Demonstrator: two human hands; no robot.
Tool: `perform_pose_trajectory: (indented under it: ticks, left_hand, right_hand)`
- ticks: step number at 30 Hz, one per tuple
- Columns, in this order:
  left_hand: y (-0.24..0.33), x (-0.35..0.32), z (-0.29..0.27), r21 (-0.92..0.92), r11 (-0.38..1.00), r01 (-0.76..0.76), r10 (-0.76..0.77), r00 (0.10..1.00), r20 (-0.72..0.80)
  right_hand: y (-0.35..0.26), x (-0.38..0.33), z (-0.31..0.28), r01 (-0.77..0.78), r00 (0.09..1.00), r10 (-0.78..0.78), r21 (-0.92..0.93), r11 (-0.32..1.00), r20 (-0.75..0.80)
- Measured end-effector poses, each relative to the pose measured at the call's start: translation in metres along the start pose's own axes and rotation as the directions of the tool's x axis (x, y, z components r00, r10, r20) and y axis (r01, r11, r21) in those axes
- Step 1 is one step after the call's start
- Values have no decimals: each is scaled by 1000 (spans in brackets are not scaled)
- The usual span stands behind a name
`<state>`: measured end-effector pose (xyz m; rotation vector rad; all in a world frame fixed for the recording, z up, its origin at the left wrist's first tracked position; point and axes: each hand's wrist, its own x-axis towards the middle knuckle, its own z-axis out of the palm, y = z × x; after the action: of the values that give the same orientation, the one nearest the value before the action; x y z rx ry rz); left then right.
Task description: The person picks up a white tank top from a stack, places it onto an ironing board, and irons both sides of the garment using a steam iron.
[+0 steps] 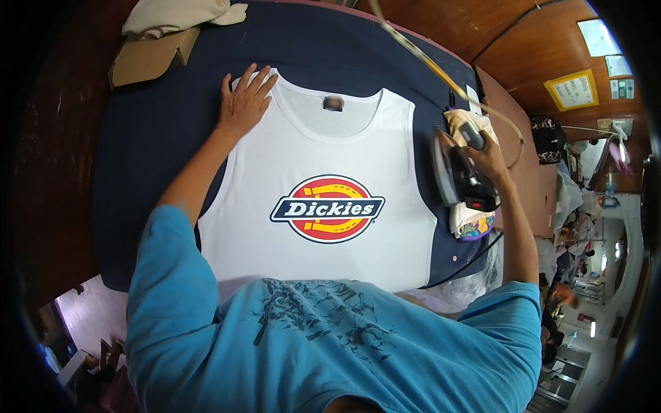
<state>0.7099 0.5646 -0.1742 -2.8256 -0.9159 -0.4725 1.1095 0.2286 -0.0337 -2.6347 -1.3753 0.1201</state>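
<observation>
A white tank top (255, 165) with a red, yellow and dark blue printed emblem lies spread flat on the navy-covered ironing table (148, 148). My left hand (246, 102) rests on its far left shoulder strap, fingers spread. At the right, my right hand (490, 157) grips the handle of a black clothes iron (468, 179). The iron is tilted, its soleplate turned toward the tank top, and it is apart from the garment. Under and beside it lies a folded cream cloth (460, 224) with a colourful, purple-edged end.
A hose or cord (434, 67) hangs from above and curves down to the right of the iron. At the far left, a cardboard piece (148, 58) lies below a cream cloth bundle (175, 15). Clear plastic (465, 289) sits at the near right edge. A wooden wall (509, 27) stands beyond.
</observation>
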Motion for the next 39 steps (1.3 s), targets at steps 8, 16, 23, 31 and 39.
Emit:
perform_pose_trajectory:
  ticks: [8,16,23,31,39]
  left_hand:
    - [75,-111,-38,-232,955,184,-158,979,126]
    - [83,-130,-40,-126,915,384,-345,904,252]
    - [24,-19,16,-111,945,308,-287,943,170]
    - [14,-5,8,-68,927,370,-345,908,238]
    - [57,-135,-28,-105,971,213,-183,953,240]
  right_hand:
    - [95,35,-6,-214,974,219,88,973,-60]
    - [-29,28,83,180,895,-269,-264,948,-356]
    - [-122,56,181,43,999,-47,-140,989,-27]
    - [-139,53,171,118,987,-138,-205,972,-84]
    - [-218,-48,177,578,812,-576,14,816,99]
